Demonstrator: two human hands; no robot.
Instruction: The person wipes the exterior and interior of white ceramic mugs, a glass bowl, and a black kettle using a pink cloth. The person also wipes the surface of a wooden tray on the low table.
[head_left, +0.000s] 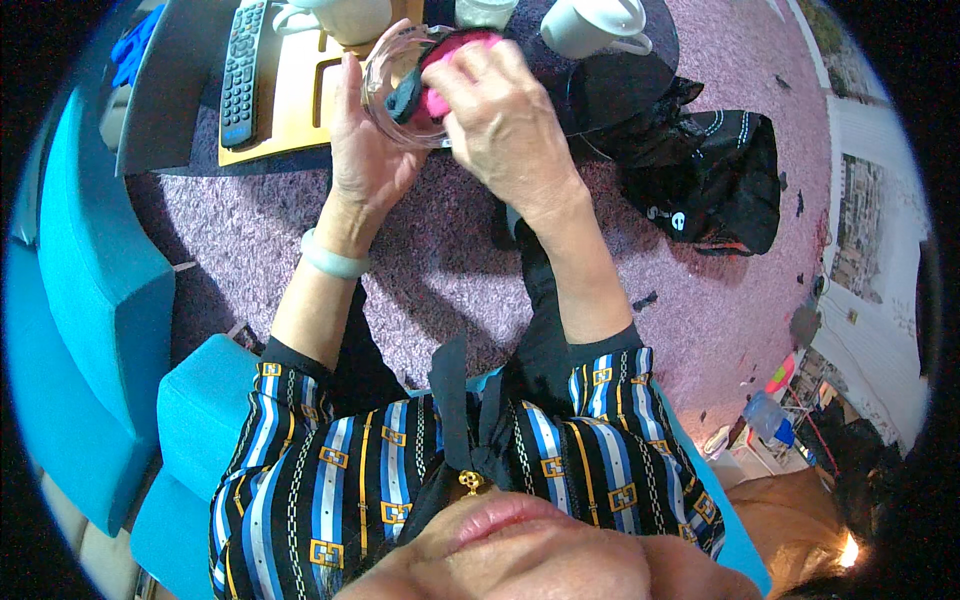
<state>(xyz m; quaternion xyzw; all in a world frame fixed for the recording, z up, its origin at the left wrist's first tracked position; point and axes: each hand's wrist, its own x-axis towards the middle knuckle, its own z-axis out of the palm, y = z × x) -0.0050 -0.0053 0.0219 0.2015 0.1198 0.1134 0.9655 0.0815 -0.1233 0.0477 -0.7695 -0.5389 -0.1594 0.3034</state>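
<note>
Near the table's front edge, my left hand holds a clear round container, its palm and fingers around the left side. My right hand grips a bright pink cloth with a dark edge, at the container's mouth. A dark green cloth piece shows inside the container, beside the pink one. My right fingertips are partly blurred, and whether they touch the green piece cannot be told.
On the table stand a white mug, a lidded white cup and a white-lidded jar. A remote control lies on a wooden tray. A black bag rests on the purple carpet. Turquoise seating is at left.
</note>
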